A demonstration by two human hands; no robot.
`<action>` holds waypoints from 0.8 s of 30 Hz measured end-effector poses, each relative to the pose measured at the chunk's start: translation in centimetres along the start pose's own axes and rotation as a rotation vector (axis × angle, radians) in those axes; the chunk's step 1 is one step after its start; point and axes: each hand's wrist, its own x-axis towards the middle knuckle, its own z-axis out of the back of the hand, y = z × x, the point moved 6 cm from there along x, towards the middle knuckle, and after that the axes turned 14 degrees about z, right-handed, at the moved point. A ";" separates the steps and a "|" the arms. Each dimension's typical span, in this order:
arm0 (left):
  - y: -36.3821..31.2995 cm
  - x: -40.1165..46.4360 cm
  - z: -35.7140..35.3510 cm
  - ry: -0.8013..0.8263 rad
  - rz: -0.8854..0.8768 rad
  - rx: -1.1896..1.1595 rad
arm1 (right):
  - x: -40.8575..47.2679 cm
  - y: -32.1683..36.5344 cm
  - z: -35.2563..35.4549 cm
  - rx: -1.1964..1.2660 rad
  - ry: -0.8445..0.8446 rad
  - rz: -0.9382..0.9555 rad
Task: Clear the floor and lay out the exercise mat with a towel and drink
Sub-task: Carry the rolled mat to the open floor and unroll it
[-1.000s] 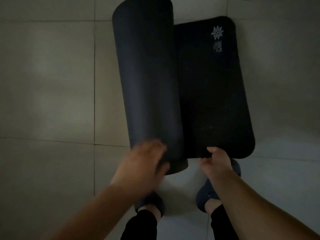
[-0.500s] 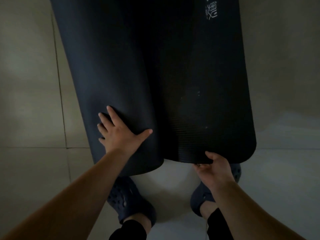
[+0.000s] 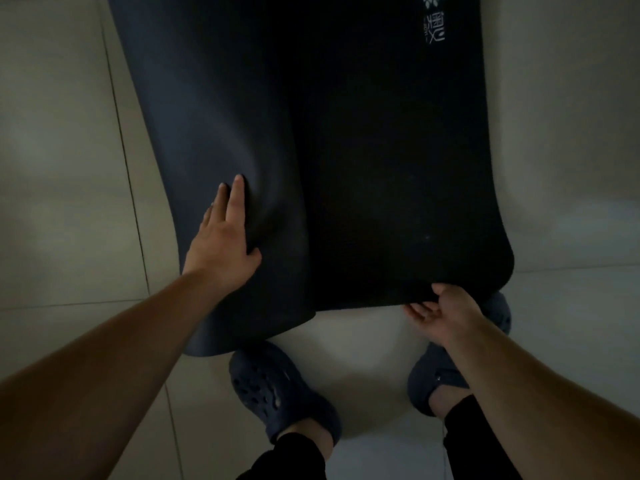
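A dark exercise mat (image 3: 398, 174) lies partly unrolled on the pale tiled floor, with a white logo near its far right corner. Its rolled part (image 3: 207, 98) runs along the left side. My left hand (image 3: 225, 240) presses flat on the near end of the roll, fingers spread, denting it. My right hand (image 3: 446, 313) pinches the near edge of the flat part, thumb on top and fingers under. No towel or drink is in view.
My two feet in dark perforated clogs, the left one (image 3: 277, 393) and the right one (image 3: 446, 375), stand on the tiles just in front of the mat's near edge. Pale floor tiles (image 3: 62, 168) stretch to the left and right of the mat.
My head has come lower and closer to the mat. My left hand went from the roll's near end onto its top and slid toward its left side. The right hand kept its hold.
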 end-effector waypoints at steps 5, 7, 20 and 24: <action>-0.5 -0.9 4.2 0.047 -0.159 0.077 | -5.1 1.7 0.3 -0.944 -0.020 0.274; 0.0 -1.1 5.5 0.090 -0.162 0.064 | -7.8 2.0 -1.8 -1.322 0.136 0.541; 5.1 -0.4 4.2 0.083 -0.115 -0.040 | -10.2 -7.3 -18.6 -0.820 0.695 0.441; 5.1 -0.4 5.5 0.130 -0.077 -0.096 | -11.9 -9.0 -20.2 -0.869 0.675 0.454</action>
